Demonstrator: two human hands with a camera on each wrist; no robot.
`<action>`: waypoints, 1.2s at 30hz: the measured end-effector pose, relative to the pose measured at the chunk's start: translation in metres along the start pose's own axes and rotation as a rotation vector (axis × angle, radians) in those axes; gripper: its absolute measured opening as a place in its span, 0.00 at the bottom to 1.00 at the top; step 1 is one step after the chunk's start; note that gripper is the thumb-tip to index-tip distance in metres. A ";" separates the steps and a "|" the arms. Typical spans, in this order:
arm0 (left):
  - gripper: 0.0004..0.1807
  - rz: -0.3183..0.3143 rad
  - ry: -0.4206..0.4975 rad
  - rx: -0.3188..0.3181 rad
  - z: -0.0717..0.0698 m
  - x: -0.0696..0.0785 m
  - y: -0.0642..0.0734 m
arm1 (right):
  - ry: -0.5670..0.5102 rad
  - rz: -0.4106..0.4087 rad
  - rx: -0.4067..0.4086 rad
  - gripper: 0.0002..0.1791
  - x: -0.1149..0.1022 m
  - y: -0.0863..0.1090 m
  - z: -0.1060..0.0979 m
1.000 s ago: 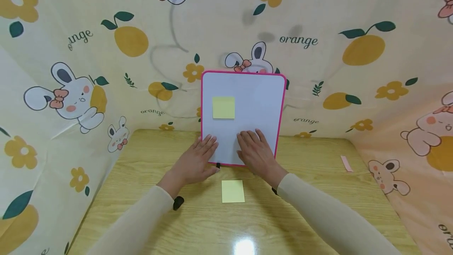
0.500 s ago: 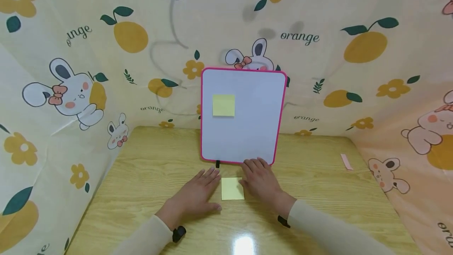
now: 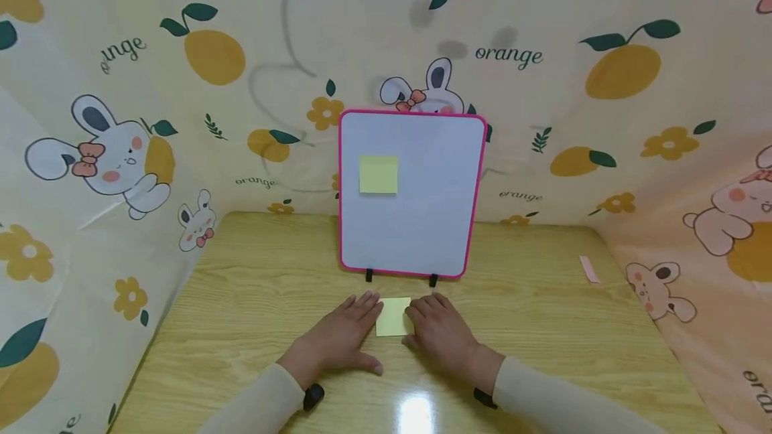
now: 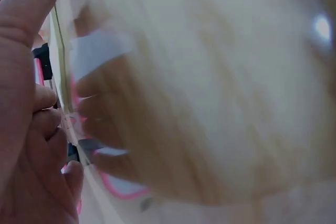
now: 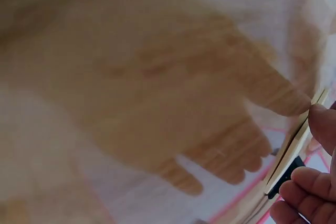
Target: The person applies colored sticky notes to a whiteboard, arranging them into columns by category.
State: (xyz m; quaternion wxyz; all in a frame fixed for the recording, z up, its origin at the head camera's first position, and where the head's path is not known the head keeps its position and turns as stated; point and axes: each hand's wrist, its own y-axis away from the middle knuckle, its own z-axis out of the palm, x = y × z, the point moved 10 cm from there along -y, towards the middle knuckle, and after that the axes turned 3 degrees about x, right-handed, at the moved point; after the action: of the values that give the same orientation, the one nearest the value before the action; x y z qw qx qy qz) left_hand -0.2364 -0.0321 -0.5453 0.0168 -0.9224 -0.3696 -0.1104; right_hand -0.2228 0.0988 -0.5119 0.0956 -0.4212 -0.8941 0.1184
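Observation:
A pale yellow sticky note pad [image 3: 393, 317] lies on the table between both hands; the wrist views show a dark gap along its edge. My left hand [image 3: 338, 333] reaches to its left edge, fingers extended and thumb spread apart. At the right edge, my right hand [image 3: 443, 337] touches the pad with bent fingers; its thumb meets the edge in the right wrist view, but a pinch cannot be made out. Behind them stands a pink-framed whiteboard [image 3: 422, 220], tilted back. One yellow-green sticky note [image 3: 378, 174] is stuck on its upper left.
The board rests on two black feet [image 3: 433, 280]. A pink paper strip [image 3: 589, 269] lies at the right of the glossy wooden table [image 3: 271, 253]. Patterned cloth [image 3: 519, 99] encloses the back and sides.
Both hands have come down off the whiteboard's lower part to the pad, the left now against its left edge and the right against its right. The note on the board stays put.

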 end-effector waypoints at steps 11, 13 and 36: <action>0.69 -0.031 0.053 -0.041 0.006 -0.006 0.000 | 0.001 -0.081 0.057 0.21 -0.011 0.000 0.001; 0.69 -0.029 0.052 -0.042 0.006 -0.006 0.000 | 0.004 -0.083 0.062 0.21 -0.012 -0.001 0.001; 0.70 -0.024 0.068 -0.059 0.009 -0.010 -0.002 | 0.083 -0.059 -0.045 0.19 -0.010 -0.007 0.011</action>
State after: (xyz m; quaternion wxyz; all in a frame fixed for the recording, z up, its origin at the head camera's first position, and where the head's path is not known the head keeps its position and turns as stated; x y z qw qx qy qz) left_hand -0.2430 -0.0369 -0.5558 0.0009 -0.9138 -0.3765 -0.1526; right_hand -0.2246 0.0848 -0.5205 0.1267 -0.4013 -0.9038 0.0777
